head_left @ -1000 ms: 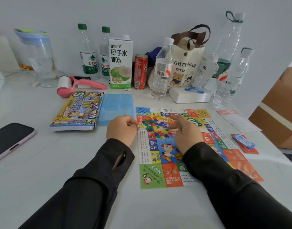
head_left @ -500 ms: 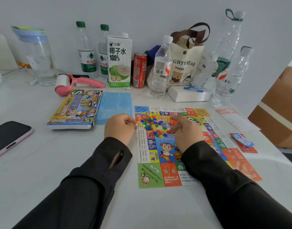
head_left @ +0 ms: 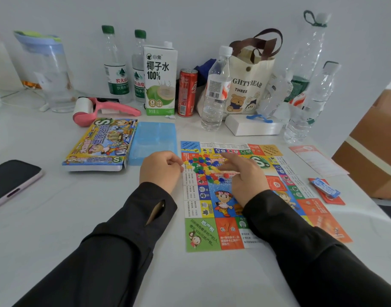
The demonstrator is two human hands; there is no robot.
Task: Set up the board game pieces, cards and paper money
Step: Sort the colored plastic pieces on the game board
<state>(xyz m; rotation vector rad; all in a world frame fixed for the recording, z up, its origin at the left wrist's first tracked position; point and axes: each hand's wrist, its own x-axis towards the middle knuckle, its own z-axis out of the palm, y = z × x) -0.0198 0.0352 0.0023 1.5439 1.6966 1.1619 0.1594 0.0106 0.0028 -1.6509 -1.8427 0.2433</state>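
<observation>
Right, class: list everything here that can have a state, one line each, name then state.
Game board, unfolded, lying flat.
Coloured pieces, heaped loose on the board.
Blue tray, nothing visible inside.
Phone, screen dark.
Left hand, fingers curled beside the heap; contents hidden.
Right hand, fingers relaxed over the pieces.
Red can, upright.

Phone [head_left: 11, 181] at left edge; coconut-water carton [head_left: 160, 78], red can [head_left: 187, 93], tote bag [head_left: 248, 85] along wall; cardboard box [head_left: 373, 147] right.
</observation>
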